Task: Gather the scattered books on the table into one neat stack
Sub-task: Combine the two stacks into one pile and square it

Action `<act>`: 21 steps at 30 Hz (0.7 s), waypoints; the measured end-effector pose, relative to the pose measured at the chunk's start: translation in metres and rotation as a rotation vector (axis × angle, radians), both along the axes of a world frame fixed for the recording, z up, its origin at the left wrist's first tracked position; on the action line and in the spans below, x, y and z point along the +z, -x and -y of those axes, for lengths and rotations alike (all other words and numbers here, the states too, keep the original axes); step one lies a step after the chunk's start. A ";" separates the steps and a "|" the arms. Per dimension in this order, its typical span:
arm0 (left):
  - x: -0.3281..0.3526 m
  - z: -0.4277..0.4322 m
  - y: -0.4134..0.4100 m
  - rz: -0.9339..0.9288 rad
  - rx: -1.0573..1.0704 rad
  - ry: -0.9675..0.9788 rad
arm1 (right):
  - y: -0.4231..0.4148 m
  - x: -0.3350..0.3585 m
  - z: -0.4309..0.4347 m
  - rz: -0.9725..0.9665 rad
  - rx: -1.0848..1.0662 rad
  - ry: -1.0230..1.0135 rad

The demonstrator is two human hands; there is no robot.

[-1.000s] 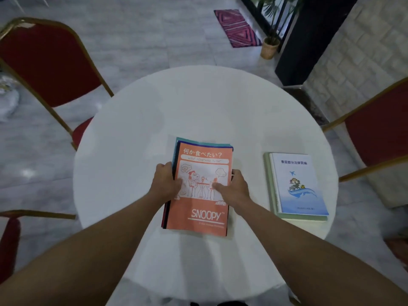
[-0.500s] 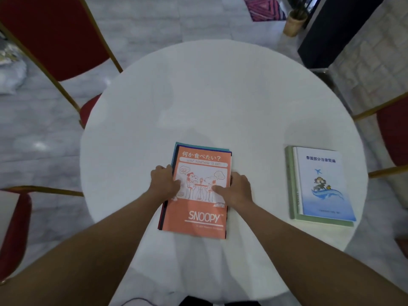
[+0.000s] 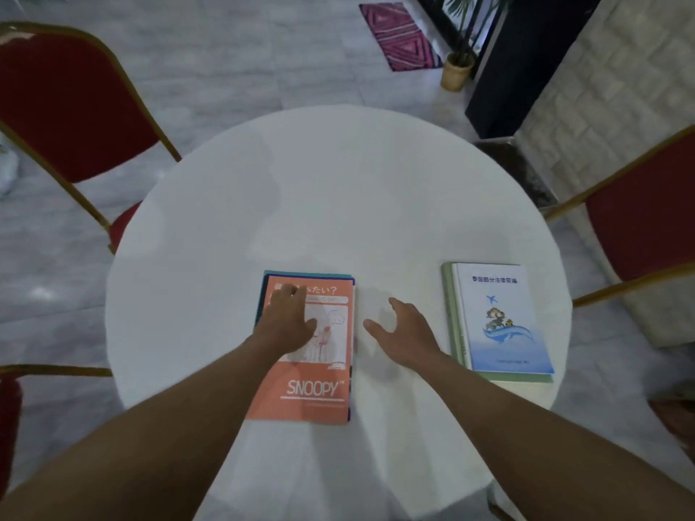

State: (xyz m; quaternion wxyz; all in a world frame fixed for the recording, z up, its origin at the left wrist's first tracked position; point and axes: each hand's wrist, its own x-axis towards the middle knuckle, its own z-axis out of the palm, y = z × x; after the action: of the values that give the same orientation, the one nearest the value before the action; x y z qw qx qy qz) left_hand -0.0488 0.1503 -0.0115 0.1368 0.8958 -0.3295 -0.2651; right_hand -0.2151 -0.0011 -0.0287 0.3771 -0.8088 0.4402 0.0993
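An orange Snoopy book (image 3: 312, 389) tops a small stack near the table's front, with teal and dark covers peeking out beneath it. My left hand (image 3: 287, 321) lies flat on its upper half, fingers spread. My right hand (image 3: 404, 329) hovers open above the bare tabletop just right of the stack, holding nothing. Further right lies a white and blue book (image 3: 502, 317) on a green book (image 3: 457, 325), apart from the stack and near the table's right edge.
The round white table (image 3: 331, 204) is ringed by red chairs with gold frames: one at the back left (image 3: 71, 107), one at the right (image 3: 647, 220), one at the near left (image 3: 9, 415). A potted plant (image 3: 457, 69) and a rug (image 3: 400, 37) are on the floor beyond.
My right hand has let go of the stack's right edge and moved right, open. My left hand has slid from the left edge up onto the orange cover.
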 end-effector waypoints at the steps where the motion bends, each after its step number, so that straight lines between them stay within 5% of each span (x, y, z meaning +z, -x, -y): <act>1: 0.003 0.009 0.006 -0.014 -0.018 0.005 | 0.007 0.003 0.007 0.004 -0.006 0.010; 8: 0.015 0.086 0.056 -0.047 -0.159 0.036 | 0.058 0.021 0.066 -0.048 -0.016 0.188; 21: -0.010 0.200 0.138 -0.122 -0.231 -0.031 | 0.147 0.013 0.166 -0.091 -0.222 0.219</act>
State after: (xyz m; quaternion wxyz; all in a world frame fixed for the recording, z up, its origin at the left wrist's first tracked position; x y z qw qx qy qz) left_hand -0.1869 -0.0496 -0.0219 0.1113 0.8361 -0.4173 -0.3382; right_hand -0.3619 -0.1671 -0.0161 0.2748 -0.7863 0.5515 0.0451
